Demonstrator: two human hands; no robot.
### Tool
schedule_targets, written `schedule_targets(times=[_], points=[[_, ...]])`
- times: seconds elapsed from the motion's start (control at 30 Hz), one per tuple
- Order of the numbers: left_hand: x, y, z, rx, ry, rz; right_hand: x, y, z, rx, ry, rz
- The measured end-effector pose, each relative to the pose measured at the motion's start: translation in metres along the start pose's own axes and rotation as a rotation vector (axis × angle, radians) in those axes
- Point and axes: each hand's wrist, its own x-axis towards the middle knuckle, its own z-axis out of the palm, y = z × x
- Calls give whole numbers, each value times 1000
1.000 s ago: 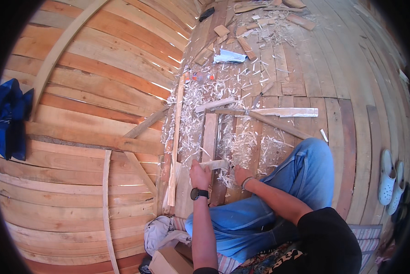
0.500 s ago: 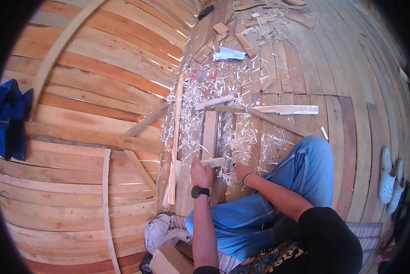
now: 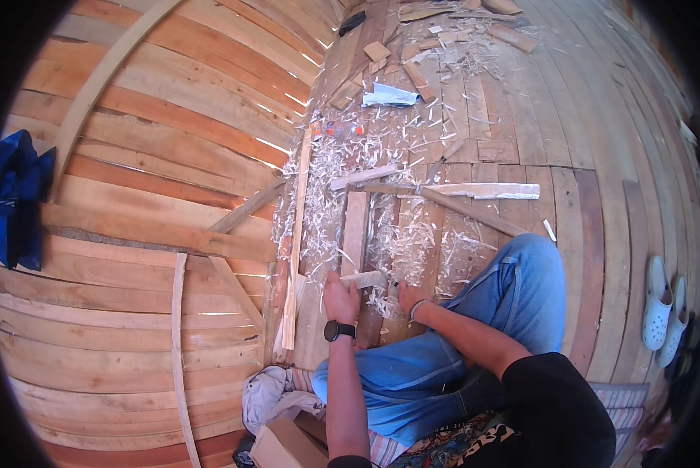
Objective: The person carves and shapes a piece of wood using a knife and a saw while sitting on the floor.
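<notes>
My left hand (image 3: 340, 298), with a dark watch on its wrist, is closed around a short pale stick of wood (image 3: 365, 278). The stick's free end points right, over the shavings. Just right of that end, my right hand (image 3: 410, 296) is closed on a small dark tool (image 3: 397, 285); its kind is mostly hidden by the fingers. A gap shows between tool and stick. Beneath and ahead of both hands, curled wood shavings (image 3: 412, 242) cover the floorboards. A flat wooden board (image 3: 355, 226) lies just beyond my left hand.
A crossed wooden frame (image 3: 467, 209) and a pale split plank (image 3: 486, 190) lie ahead. Beyond them is a knife (image 3: 446, 156). A long strip (image 3: 299, 234) runs beside the plank wall (image 3: 132, 179). Pale clogs (image 3: 657, 308) stand right; a cardboard box (image 3: 284, 446) sits near my left arm.
My right hand has drawn slightly right and back from the stick's end, opening a gap. My left hand still holds the stick in nearly the same place.
</notes>
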Motion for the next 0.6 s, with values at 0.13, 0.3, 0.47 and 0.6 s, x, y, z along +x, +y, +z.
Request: schedule_targets(times=[0.13,0.3,0.47,0.6], points=[[-7,-11,-3,-18,4,-54,-6,-4,-5,-8,8,-31],[-11,-27,-7,-49,28,-128,28,15,-2,333,0,71],[-22,-53,-8,-103,47,-187,20,4,-18,493,189,88],[-31,-57,-5,-89,82,-188,-20,-44,-86,446,278,-122]])
